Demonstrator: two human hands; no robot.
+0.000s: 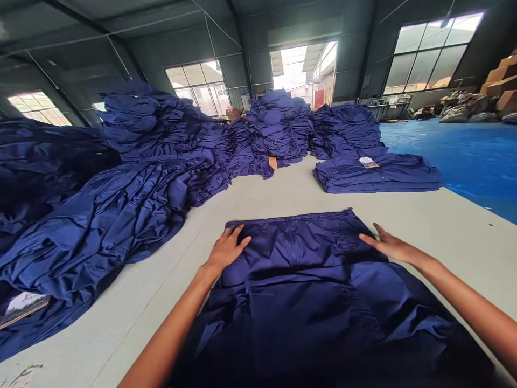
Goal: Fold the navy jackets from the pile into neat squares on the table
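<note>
A navy work garment [294, 291] lies spread on the pale grey table [258, 202], with a stitched zip placket [291, 242] running down from its far edge. My left hand [227, 249] rests flat near the garment's far left corner, fingers apart. Near the far right side, my right hand [388, 245] presses on the cloth with spread fingers. Neither hand grips anything. The near part of the garment falls into dark shadow.
Large heaps of navy garments [100, 215] rise along the table's left side and far end. A folded navy stack [377, 175] with a paper label lies ahead. Blue flooring [464, 161] spreads to the right, with cardboard boxes [501, 81] at the far right.
</note>
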